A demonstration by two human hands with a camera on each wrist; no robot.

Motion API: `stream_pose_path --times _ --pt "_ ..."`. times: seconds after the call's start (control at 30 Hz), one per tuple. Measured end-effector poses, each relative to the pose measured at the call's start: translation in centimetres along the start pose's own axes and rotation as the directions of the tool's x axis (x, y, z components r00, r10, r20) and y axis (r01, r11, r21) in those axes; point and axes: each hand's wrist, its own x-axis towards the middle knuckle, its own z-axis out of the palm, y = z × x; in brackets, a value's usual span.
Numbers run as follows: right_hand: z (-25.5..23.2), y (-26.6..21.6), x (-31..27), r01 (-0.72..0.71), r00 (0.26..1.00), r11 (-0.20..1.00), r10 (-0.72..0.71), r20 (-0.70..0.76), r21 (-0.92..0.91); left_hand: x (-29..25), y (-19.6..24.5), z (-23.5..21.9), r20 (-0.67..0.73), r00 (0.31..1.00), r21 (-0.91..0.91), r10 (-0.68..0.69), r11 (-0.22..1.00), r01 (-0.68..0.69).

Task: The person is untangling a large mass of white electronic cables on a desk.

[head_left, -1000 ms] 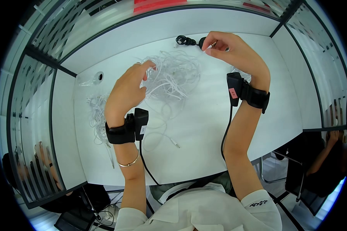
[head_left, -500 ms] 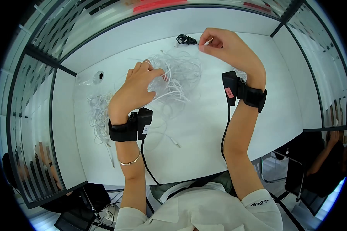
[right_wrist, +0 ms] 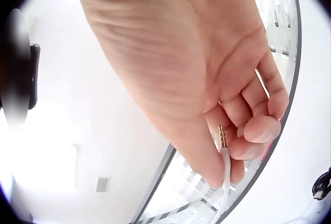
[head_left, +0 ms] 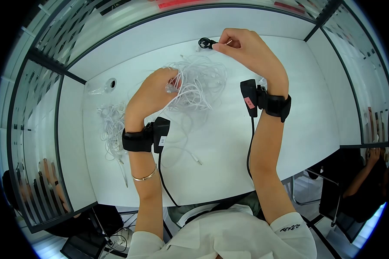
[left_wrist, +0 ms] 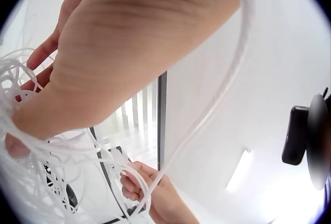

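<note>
A loose tangle of white earphone-type cables (head_left: pixel 199 88) lies in the middle of the table. My left hand (head_left: pixel 153 93) is at its left side, with fingers and thumb curled round some of the strands; the left wrist view shows loops (left_wrist: pixel 15 84) about the fingertips. Above the back of the table, my right hand (head_left: pixel 248 49) pinches a white cable just below its gold-tipped audio plug (right_wrist: pixel 222 137) between thumb and fingers. The plug points back toward the palm, and its cable (right_wrist: pixel 223 203) runs down from the fingertips.
Another bunch of white cables (head_left: pixel 112 129) lies at the left. Near the back wall (head_left: pixel 181 32) sits a coiled black cable (head_left: pixel 205 43). A clear bag-like item with a dark round piece (head_left: pixel 112 84) is at the back left. One white plug end (head_left: pixel 198 162) lies toward the front.
My left hand has moved right into the tangle, and its fingers have curled round strands. My right hand has shifted left and slightly back, still pinching the plugged cable.
</note>
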Motion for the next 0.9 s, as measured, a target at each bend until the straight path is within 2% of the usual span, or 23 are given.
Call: stream_pose_path --times 0.1,0.13,0.23,0.37,0.43,0.6,0.7,0.8,0.83,0.87,0.9 --pt "-0.1 0.4 -0.1 0.007 1.000 0.999 -0.008 0.008 0.050 0.0 0.4 -0.6 0.034 0.999 -0.008 -0.035 0.999 0.035" --pt "-0.2 0.3 -0.1 0.010 1.000 0.999 -0.011 0.005 0.047 0.1 0.6 -0.8 0.082 0.993 -0.041 -0.084 0.995 0.087" --pt "-0.1 0.2 0.0 0.040 0.999 0.998 -0.040 -0.016 0.048 0.0 0.4 -0.4 0.039 0.997 -0.115 -0.070 0.991 0.074" --pt "-0.1 -0.1 0.2 0.108 0.993 0.992 -0.104 -0.065 0.062 0.1 0.4 0.0 0.022 0.997 -0.005 -0.071 0.997 0.071" --pt "0.0 -0.2 0.5 0.120 0.990 0.991 -0.115 -0.082 0.059 0.3 0.8 -0.2 0.067 0.993 -0.056 -0.094 0.994 0.097" --pt "0.7 0.2 1.1 0.123 0.978 0.989 -0.108 -0.179 0.079 0.1 -0.2 0.2 -0.043 0.998 -0.027 -0.040 0.999 0.038" --pt "1.6 -0.5 1.5 0.080 0.981 0.973 -0.039 -0.188 0.215 0.1 -0.6 0.3 -0.110 0.994 0.009 0.007 1.000 -0.006" --pt "3.3 -0.8 2.1 0.131 0.985 0.918 -0.077 -0.156 0.373 0.2 -0.5 0.2 -0.106 0.994 0.013 -0.037 0.999 0.038" --pt "3.7 -0.9 2.2 0.157 0.983 0.885 -0.098 -0.154 0.438 0.3 -0.2 0.0 -0.107 0.990 0.008 -0.094 0.995 0.095" --pt "3.6 -0.9 2.2 0.122 0.992 0.894 -0.105 -0.062 0.430 0.4 0.3 -0.3 -0.109 0.982 0.003 -0.152 0.988 0.153" --pt "3.9 -1.0 2.1 0.156 0.988 0.902 -0.135 -0.080 0.403 0.4 0.6 -0.5 -0.109 0.971 -0.003 -0.210 0.977 0.211"
